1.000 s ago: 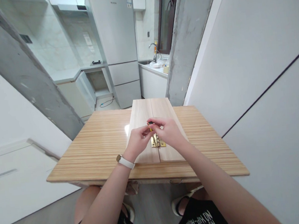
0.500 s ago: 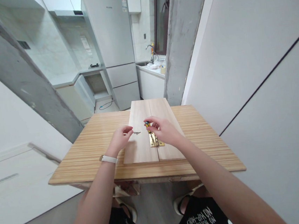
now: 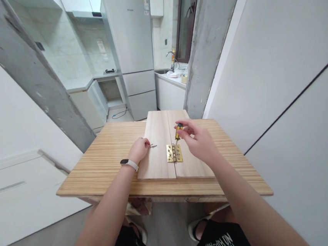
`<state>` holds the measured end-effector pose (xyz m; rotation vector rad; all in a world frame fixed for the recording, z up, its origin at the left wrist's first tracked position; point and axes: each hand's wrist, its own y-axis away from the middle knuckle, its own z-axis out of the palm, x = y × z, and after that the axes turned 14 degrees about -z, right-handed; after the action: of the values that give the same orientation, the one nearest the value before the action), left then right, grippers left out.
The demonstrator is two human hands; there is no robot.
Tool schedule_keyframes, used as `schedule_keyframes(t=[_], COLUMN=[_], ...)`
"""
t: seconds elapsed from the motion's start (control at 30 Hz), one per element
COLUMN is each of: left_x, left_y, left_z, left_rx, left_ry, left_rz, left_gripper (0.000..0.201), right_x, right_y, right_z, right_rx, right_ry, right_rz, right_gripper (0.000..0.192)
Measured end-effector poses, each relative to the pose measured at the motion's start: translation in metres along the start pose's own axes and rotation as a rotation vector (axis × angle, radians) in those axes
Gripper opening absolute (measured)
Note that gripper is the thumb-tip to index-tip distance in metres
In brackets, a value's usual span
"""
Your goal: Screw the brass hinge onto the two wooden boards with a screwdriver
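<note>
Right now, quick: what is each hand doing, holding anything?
Left hand: closed, pinching a small screw over the wooden boards.
Right hand: closed on a small yellow-and-black screwdriver, its tip near the brass hinge.

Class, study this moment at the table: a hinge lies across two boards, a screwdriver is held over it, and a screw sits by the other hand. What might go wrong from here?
1. The right hand pinches the screwdriver tilted, by fingertips only; its tip may slip off the hinge and mark the wood.
2. The boards lie loose side by side on the table; nothing visible clamps them, so they may part.
3. The small screw by the left hand may roll away.
</note>
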<state>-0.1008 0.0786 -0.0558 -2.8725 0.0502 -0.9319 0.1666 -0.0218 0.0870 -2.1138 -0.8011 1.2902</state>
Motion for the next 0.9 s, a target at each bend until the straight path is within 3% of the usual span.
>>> schedule_keyframes(t=[0.2,0.33,0.43,0.6,0.9], left_x=[0.009,0.045,0.079,0.108,0.111], left_y=[0.014,0.028,0.037,0.041,0.041], left_z=[-0.011,-0.014,-0.005,0.023,0.05], left_rx=[0.044,-0.035,-0.112,-0.213,-0.237], left_ry=[0.09,0.274,0.341,0.319,0.225], left_rz=[-0.042,0.108,0.226,0.307,0.303], left_gripper=[0.013,0.012,0.014,0.015,0.018], right_x=[0.006,0.012,0.014,0.018,0.022], right_y=[0.043,0.068,0.078,0.088,0.093], right_z=[-0.037,-0.049,-0.051,-0.048,-0.044], right_rx=[0.221,0.402,0.487,0.545,0.548], right_ry=[-0.035,-0.03,-0.028,-0.019,-0.095], right_rz=[0.091,0.11,0.102,0.132,0.179], right_gripper=[0.029,0.029,0.028,0.029,0.029])
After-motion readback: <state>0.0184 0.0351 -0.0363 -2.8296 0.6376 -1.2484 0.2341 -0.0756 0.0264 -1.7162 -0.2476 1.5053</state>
